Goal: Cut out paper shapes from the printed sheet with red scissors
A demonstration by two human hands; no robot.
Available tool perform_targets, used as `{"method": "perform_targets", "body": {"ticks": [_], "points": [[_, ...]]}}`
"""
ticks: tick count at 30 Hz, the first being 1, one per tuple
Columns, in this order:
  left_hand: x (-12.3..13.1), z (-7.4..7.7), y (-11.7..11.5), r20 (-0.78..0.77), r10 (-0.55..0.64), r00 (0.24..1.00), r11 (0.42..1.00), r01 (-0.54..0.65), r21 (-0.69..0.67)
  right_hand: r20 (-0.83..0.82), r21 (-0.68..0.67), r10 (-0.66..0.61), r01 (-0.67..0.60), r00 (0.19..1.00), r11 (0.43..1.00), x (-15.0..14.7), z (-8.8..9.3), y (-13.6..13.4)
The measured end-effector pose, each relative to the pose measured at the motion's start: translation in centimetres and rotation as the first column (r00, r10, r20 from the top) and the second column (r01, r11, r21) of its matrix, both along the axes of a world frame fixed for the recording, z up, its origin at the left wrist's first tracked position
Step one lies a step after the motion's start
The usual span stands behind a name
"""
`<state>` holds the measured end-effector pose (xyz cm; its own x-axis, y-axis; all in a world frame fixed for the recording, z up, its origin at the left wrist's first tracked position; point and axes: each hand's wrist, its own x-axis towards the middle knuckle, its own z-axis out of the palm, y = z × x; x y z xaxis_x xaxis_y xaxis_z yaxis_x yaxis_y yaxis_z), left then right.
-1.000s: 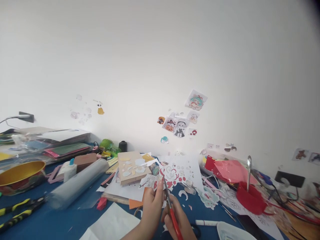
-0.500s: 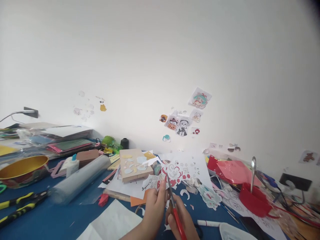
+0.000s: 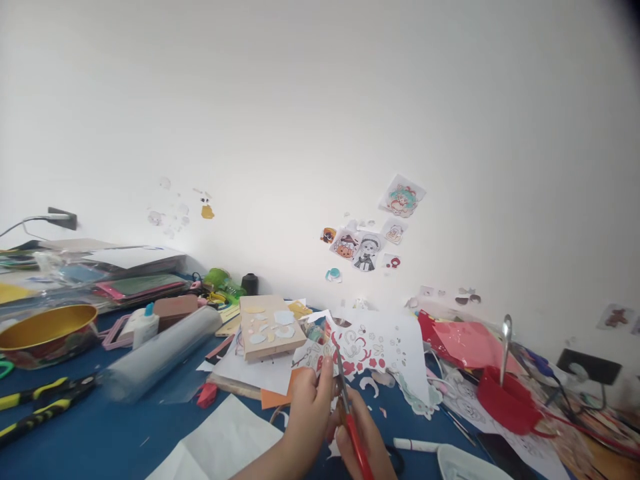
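Observation:
My left hand (image 3: 311,400) pinches the near edge of a white paper sheet (image 3: 400,337) printed with red and grey shapes. The sheet stretches away to the right over the blue table. In my right hand (image 3: 367,427) is a pair of scissors (image 3: 353,430) with red handles, its metal blades pointing up and away beside my left thumb. The blade tips lie against the printed part of the sheet. My right fingers wrap round the handles and are partly hidden.
Left of the sheet stands a wooden block (image 3: 265,347) with paper pieces on it. Further left lie a clear plastic roll (image 3: 160,353), a glue bottle (image 3: 146,328), pliers (image 3: 45,407) and a gold-lined tin (image 3: 50,333). A red container (image 3: 510,403) stands right. Stickers (image 3: 367,252) dot the wall.
The printed sheet has shifted and lifted a little, its right part now covering more of the green-edged cutout. Both hands and the scissors stay almost in place.

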<state>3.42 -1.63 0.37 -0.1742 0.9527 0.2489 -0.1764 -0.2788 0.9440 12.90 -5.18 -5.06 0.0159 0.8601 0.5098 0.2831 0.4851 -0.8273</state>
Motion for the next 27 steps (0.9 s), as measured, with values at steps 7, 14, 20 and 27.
{"method": "perform_targets", "body": {"ticks": [7, 14, 20, 27], "points": [[0.2, 0.2, -0.2, -0.117, -0.033, 0.993, 0.998, 0.027, -0.051, -0.013, 0.004, -0.041, 0.041, 0.999, 0.999, -0.5, 0.6, -0.5], [0.1, -0.3, 0.1, -0.143, -0.007, 0.990, 1.000, 0.003, -0.026, -0.011, -0.011, -0.022, 0.022, 1.000, 1.000, -0.4, 1.1, -1.1], [0.1, -0.7, 0.8, -0.218, -0.064, 0.974, 0.996, 0.078, 0.053, -0.009, -0.035, -0.037, 0.036, 0.999, 0.999, 0.0, 1.5, -1.7], [-0.1, -0.6, 0.9, -0.267, -0.154, 0.951, 0.985, 0.169, 0.033, 0.002, -0.063, -0.042, 0.042, 0.999, 0.997, 0.2, 1.1, -1.7]]}}
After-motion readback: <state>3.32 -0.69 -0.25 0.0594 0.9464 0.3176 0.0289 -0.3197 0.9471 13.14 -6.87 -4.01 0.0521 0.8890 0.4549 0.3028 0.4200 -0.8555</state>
